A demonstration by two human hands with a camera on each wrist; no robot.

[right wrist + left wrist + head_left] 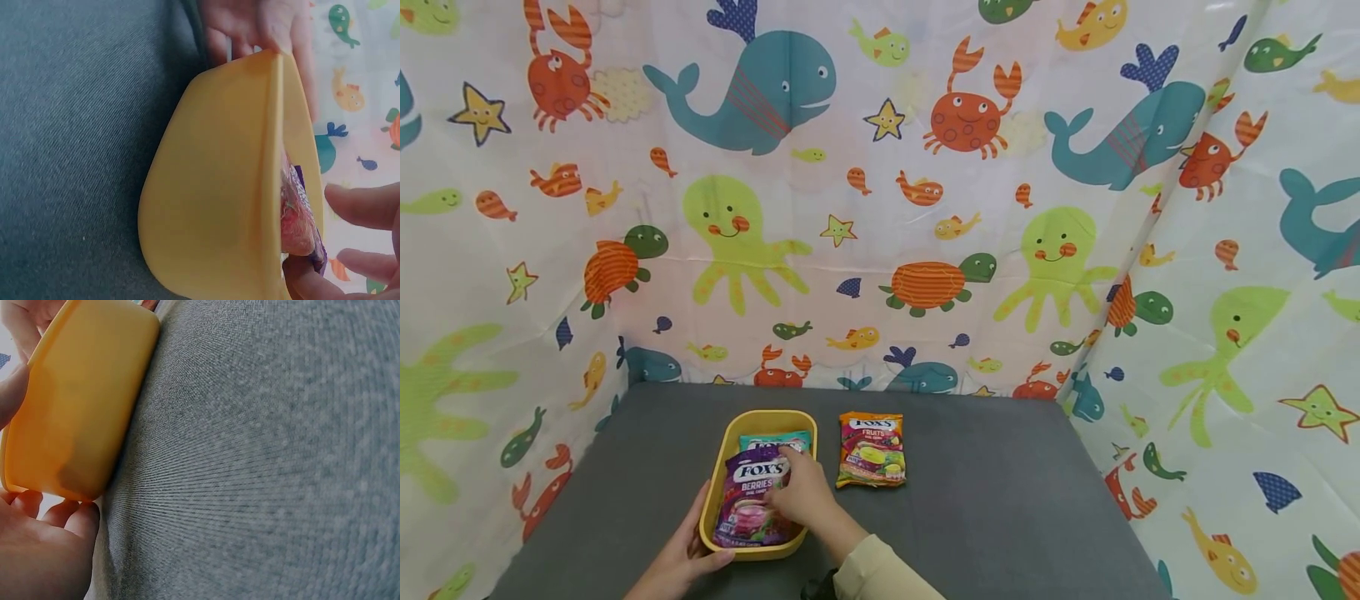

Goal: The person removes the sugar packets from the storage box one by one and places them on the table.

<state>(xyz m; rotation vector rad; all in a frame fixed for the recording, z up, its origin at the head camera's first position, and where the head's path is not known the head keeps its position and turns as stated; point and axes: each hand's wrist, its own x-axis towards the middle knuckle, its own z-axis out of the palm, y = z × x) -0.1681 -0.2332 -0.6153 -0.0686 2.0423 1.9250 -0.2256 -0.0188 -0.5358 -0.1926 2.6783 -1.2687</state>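
A yellow plastic tub (pixel 811 479) stands on the grey surface. My left hand (pixel 681 550) grips its near left corner, thumb at the front rim and fingers along the outer side wall. In the left wrist view its fingertips (pixel 81 515) touch the tub's outer wall. A purple Fox's Berries candy bag (pixel 752 492) lies in the tub, over part of a teal candy bag (pixel 801 437). My right hand (pixel 808 492) is over the purple bag's right side. In the right wrist view its thumb (pixel 362 206) is apart from the bag, while one finger reaches inside the rim by the bag's edge.
An orange Fox's Fruits candy bag (pixel 871 450) lies flat on the grey cloth-covered table (pixel 985 492), to the right of the tub. A white curtain (pixel 865 242) printed with sea animals rises behind the table and along both sides.
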